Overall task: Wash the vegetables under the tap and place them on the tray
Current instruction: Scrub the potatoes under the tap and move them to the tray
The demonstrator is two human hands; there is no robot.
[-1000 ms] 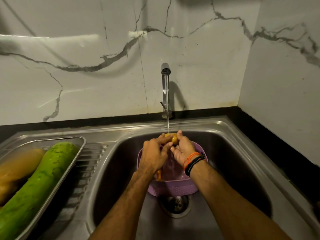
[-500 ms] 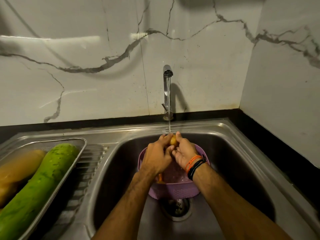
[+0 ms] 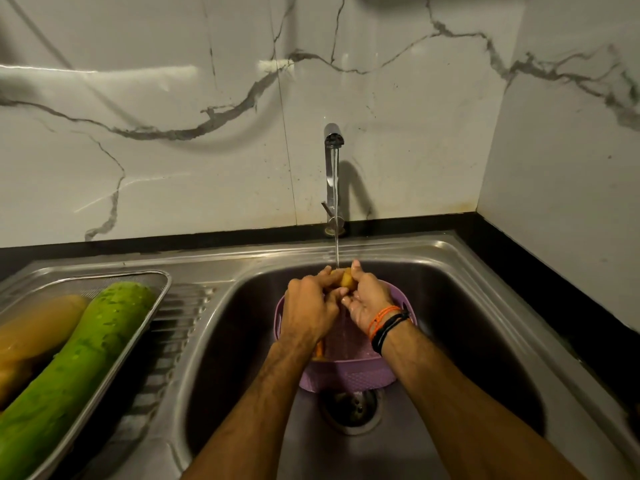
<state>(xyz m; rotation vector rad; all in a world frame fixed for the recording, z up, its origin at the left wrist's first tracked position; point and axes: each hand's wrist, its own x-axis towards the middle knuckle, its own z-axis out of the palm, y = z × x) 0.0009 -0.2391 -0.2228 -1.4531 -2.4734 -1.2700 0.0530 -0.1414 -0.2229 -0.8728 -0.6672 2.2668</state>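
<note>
At the far left, a rectangular steel mesh tray (image 3: 162, 282) is set on the ribbed draining board, and a long, speckled green gourd (image 3: 76, 358) is laid in it beside a smooth, dull yellow vegetable (image 3: 34, 330). To the right, the brushed steel sink (image 3: 485, 306) is seen, with a round lilac plastic basket (image 3: 346, 375) of perforated wall standing over the drain (image 3: 349, 407). Above the basket, a small yellow vegetable (image 3: 346, 277) is clasped between both hands under the thin stream from the slim chrome tap (image 3: 331, 174). It is gripped by the curled fingers of the left hand (image 3: 308, 310) and by the wet right hand (image 3: 367, 299), whose wrist is ringed by orange and black bands (image 3: 388, 323). An orange piece, largely hidden, is glimpsed in the basket.
</note>
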